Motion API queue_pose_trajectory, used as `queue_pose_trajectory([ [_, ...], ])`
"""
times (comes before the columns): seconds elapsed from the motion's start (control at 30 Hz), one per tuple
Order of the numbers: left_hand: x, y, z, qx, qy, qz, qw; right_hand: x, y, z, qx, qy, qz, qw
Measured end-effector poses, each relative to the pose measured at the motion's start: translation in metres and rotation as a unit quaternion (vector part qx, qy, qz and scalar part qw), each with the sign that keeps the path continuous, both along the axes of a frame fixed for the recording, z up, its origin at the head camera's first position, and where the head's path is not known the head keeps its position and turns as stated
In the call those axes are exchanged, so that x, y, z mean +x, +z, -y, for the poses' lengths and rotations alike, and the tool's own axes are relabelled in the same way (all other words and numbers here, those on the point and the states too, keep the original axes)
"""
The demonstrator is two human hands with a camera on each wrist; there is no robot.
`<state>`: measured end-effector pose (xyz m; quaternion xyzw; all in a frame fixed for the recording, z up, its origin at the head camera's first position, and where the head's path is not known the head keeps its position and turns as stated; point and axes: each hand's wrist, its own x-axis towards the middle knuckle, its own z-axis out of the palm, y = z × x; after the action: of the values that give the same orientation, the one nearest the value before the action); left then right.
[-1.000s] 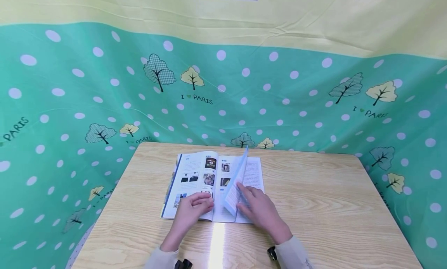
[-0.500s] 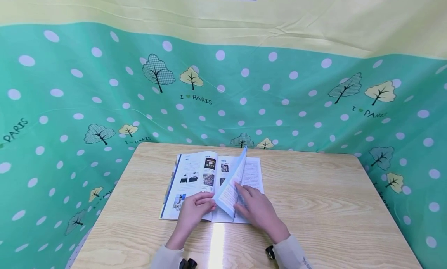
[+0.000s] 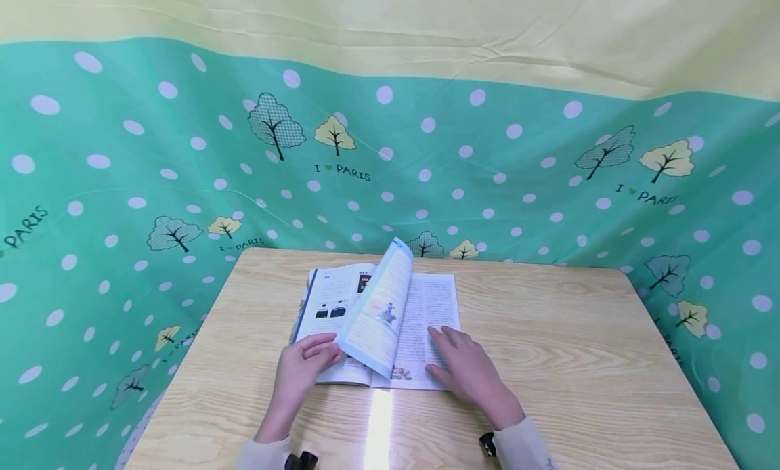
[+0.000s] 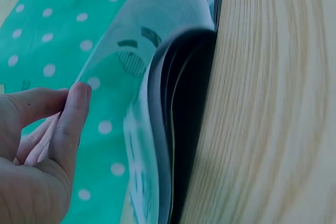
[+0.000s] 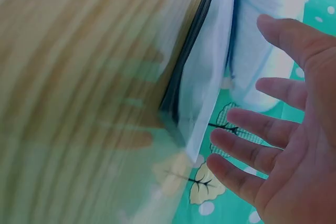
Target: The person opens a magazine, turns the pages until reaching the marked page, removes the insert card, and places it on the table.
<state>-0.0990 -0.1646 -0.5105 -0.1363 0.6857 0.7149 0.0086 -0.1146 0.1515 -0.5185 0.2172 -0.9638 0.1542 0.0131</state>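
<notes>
Flipping through a magazine point(image 3: 378, 321) here, and it's caught mid page turn. It lies open near the middle of the counter point(image 3: 548, 361), closer to the far edge by the curtain point(image 3: 183, 152).

One page point(image 3: 378, 311) stands up off the spread, curling over toward the left side. The left hand point(image 3: 301, 372) sits at the bottom corner of that page. From the head view the fingers look lightly bent against the page's lower edge, and the left wrist view shows the thumb point(image 4: 71, 124) right beside the curved sheet, so I'd say it's loosely pinching or at least guiding the page, though a firm grip isn't plainly shown.

The right hand point(image 3: 466, 368) lies flat with fingers spread and straight on the right-hand text page, holding nothing, just pressing it down. The right wrist view shows the same open palm point(image 5: 294, 129) next to the magazine's edge.

As for progress: several pages already sit stacked on the left side with photos on them, and the lifted page is roughly past upright, so my guess is this turn is more than halfway done. What's left is laying it flat on the left. How many pages remain under the right hand I can't tell.
</notes>
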Motion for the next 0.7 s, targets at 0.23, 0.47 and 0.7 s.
queue_pose_trajectory([
  [0.23, 0.009, 0.000, 0.027, -0.012, 0.032, 0.022, 0.9992, 0.006, -0.004, -0.012, 0.006, 0.005, 0.024, 1.000],
  [0.47, 0.019, -0.002, 0.045, -0.026, 0.055, 0.042, 0.9973, 0.009, -0.008, -0.017, 0.010, 0.000, 0.053, 0.999],
  [0.7, 0.025, -0.006, 0.057, -0.045, 0.067, 0.062, 0.9948, 0.012, -0.011, -0.023, 0.013, 0.017, 0.049, 0.999],
])
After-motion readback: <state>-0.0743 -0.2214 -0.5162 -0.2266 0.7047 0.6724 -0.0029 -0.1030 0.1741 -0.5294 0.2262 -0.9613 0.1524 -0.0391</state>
